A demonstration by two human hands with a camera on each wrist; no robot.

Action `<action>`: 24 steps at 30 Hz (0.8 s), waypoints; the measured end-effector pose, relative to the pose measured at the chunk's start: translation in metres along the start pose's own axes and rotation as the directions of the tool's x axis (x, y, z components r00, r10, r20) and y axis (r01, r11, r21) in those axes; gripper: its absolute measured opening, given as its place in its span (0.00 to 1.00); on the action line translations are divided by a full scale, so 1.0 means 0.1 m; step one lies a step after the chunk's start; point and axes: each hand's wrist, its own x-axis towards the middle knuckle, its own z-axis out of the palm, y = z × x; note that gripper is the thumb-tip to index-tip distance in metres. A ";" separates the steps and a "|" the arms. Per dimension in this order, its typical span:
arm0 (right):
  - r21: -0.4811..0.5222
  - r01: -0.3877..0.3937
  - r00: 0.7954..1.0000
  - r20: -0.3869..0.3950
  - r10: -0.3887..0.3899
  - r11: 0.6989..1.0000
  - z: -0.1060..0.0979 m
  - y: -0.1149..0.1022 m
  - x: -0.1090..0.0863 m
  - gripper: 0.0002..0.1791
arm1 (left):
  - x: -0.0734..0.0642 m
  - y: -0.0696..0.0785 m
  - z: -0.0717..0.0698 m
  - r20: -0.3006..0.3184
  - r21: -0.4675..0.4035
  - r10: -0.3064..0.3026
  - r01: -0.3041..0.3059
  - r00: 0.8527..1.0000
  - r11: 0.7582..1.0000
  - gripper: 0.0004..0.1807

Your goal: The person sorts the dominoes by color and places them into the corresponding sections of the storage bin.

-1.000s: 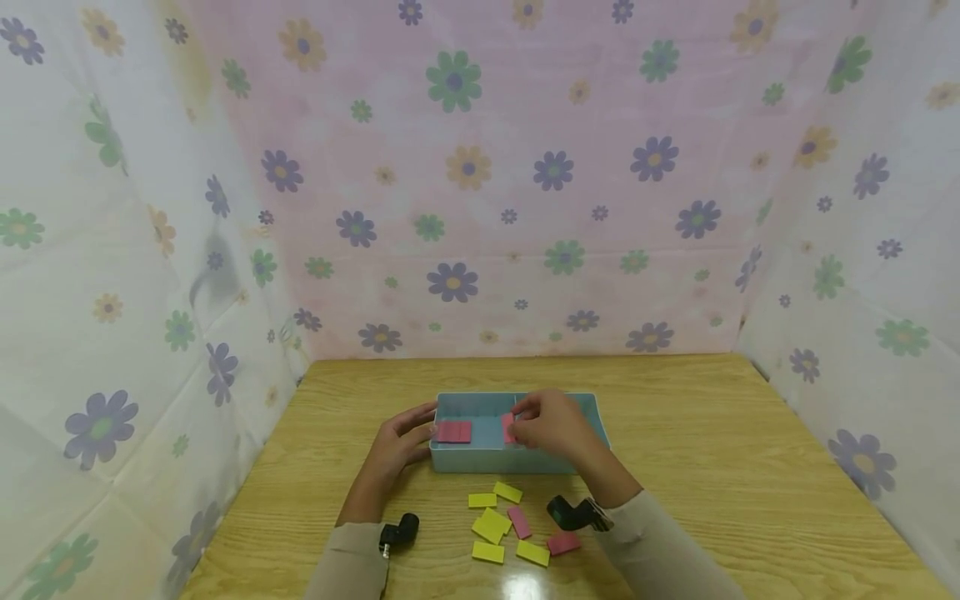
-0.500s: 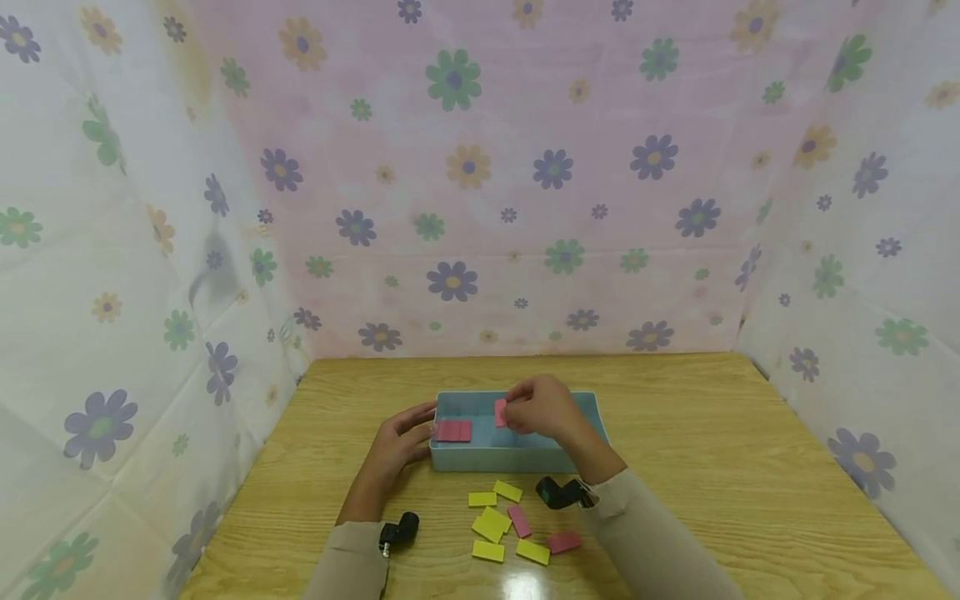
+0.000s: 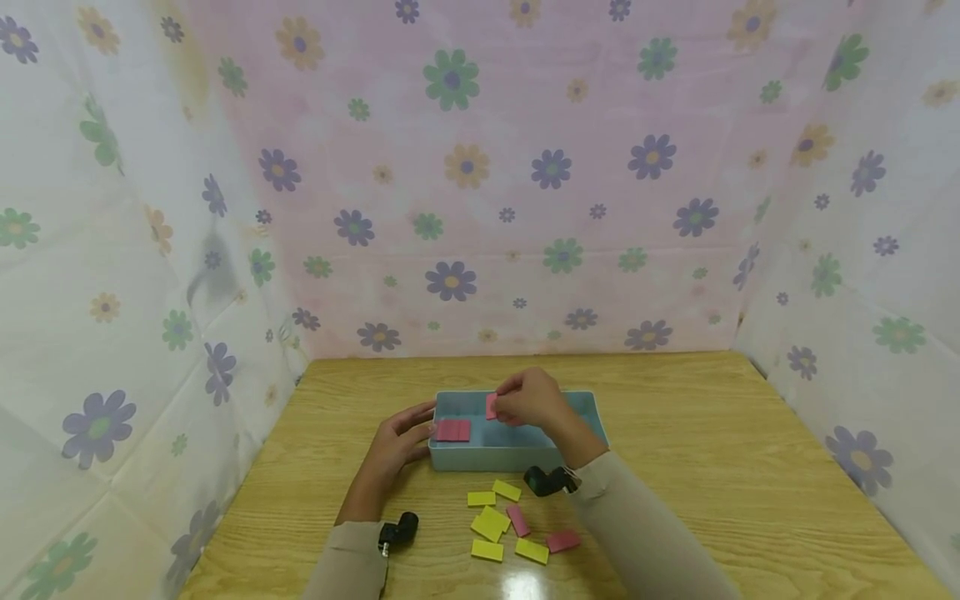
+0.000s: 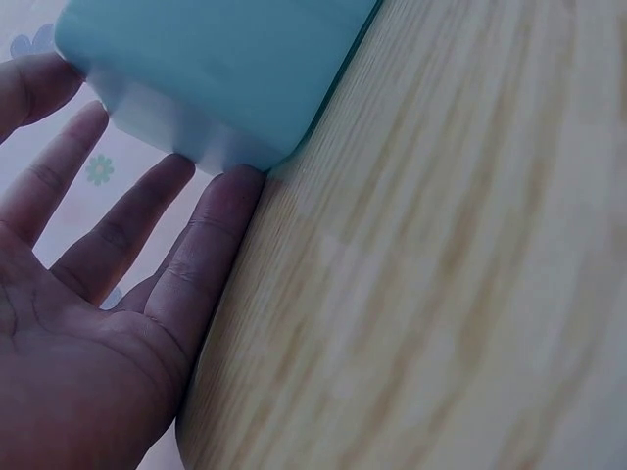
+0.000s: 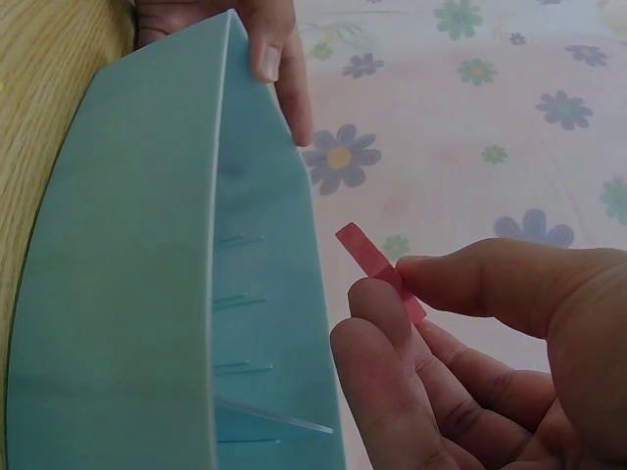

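Observation:
My right hand [image 3: 534,402] pinches a small flat pink block [image 3: 491,406] between thumb and fingers, over the back part of a light blue box [image 3: 487,459]. In the right wrist view the pink block [image 5: 361,248] stands tilted, apart from the box wall. Several pink blocks [image 3: 453,431] lie side by side in the left end of the box. With fingers nearly straight, my left hand [image 3: 401,442] touches the box's left end; the left wrist view has its fingertips against the blue wall [image 4: 216,78]. Much of the box's right part is hidden behind my right hand.
Several yellow blocks [image 3: 491,523] lie loose on the wooden table in front of the box. Two pink blocks, one at the middle [image 3: 517,521] and one further right [image 3: 562,541], lie among them. A thin clear divider [image 5: 274,416] crosses the box. Flowered cloth hangs behind.
My right hand has carried the pink block leftward and up toward the back of the box. My left hand, the box and the blocks on the table stay put.

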 end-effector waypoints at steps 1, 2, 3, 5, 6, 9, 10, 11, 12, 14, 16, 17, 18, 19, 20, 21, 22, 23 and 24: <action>0.004 -0.006 1.000 0.001 0.006 1.000 0.01 0.00 0.01 0.14 | 0.00 0.00 0.00 0.001 0.000 0.000 0.000 1.000 1.000 0.26; 0.006 -0.009 1.000 -0.001 0.009 1.000 0.02 -0.01 0.03 0.14 | 0.00 0.00 0.00 0.001 -0.001 0.002 -0.002 1.000 1.000 0.26; 0.014 -0.014 1.000 -0.003 0.014 1.000 0.02 -0.01 0.04 0.14 | 0.01 -0.01 0.00 0.002 -0.002 0.006 -0.006 1.000 1.000 0.26; 0.025 -0.021 1.000 -0.009 0.021 0.999 0.04 -0.01 0.08 0.13 | 0.01 0.00 0.00 0.002 -0.014 0.003 -0.003 1.000 1.000 0.26; 0.029 -0.020 1.000 -0.013 0.020 0.999 0.04 -0.01 0.10 0.13 | 0.01 0.00 0.00 0.001 -0.024 -0.003 0.003 1.000 1.000 0.26; 0.026 -0.030 0.999 -0.021 0.031 0.999 0.06 0.00 0.15 0.13 | 0.01 0.00 -0.01 0.005 -0.034 -0.005 0.005 1.000 0.999 0.25; 0.025 -0.037 0.999 -0.022 0.038 0.999 0.07 0.00 0.17 0.13 | 0.01 0.00 -0.01 0.005 -0.038 -0.008 0.009 1.000 0.999 0.25; 0.020 -0.041 0.999 -0.021 0.041 0.999 0.08 0.00 0.19 0.12 | 0.00 0.00 -0.01 0.006 -0.038 -0.008 0.008 1.000 0.999 0.26; 0.016 -0.041 0.999 -0.018 0.041 0.999 0.09 0.00 0.20 0.12 | 0.00 0.00 -0.01 0.006 -0.038 -0.005 0.005 1.000 0.999 0.26; 0.013 -0.047 0.999 -0.013 0.047 0.999 0.11 0.00 0.23 0.12 | 0.00 0.00 -0.02 0.008 -0.037 0.006 -0.006 1.000 0.999 0.26; 0.010 -0.055 0.998 -0.006 0.055 0.998 0.13 -0.01 0.26 0.11 | -0.01 -0.01 -0.02 0.004 -0.031 0.007 -0.007 1.000 0.999 0.26; 0.006 -0.058 0.998 -0.003 0.058 0.998 0.15 -0.01 0.27 0.10 | -0.01 -0.01 -0.02 0.001 -0.027 0.006 -0.006 1.000 1.000 0.26; 0.001 -0.059 0.998 -0.003 0.059 0.998 0.16 -0.02 0.27 0.10 | -0.02 -0.01 -0.02 -0.003 -0.025 0.002 -0.002 1.000 1.000 0.25; -0.006 -0.065 0.998 -0.004 0.065 0.998 0.17 -0.02 0.27 0.09 | -0.02 -0.01 -0.02 -0.005 -0.021 0.000 0.000 1.000 1.000 0.25; -0.013 -0.068 0.998 -0.006 0.068 0.998 0.18 -0.03 0.27 0.08 | -0.02 -0.01 -0.02 -0.007 -0.017 -0.002 0.002 1.000 1.000 0.25; -0.022 -0.066 0.998 -0.007 0.066 0.998 0.18 -0.03 0.27 0.08 | -0.02 -0.02 -0.02 -0.010 -0.017 -0.007 0.007 1.000 1.000 0.25; -0.033 -0.064 0.998 -0.011 0.064 0.997 0.19 -0.04 0.27 0.07 | -0.02 -0.01 -0.02 -0.012 -0.018 -0.008 0.007 1.000 1.000 0.25; -0.044 -0.062 0.998 -0.014 0.062 0.997 0.19 -0.05 0.26 0.07 | -0.01 -0.01 -0.01 -0.009 -0.019 -0.001 0.001 1.000 1.000 0.25; -0.054 -0.060 0.998 -0.017 0.059 0.997 0.19 -0.05 0.26 0.07 | -0.01 -0.01 -0.01 -0.007 -0.022 0.002 -0.002 1.000 1.000 0.25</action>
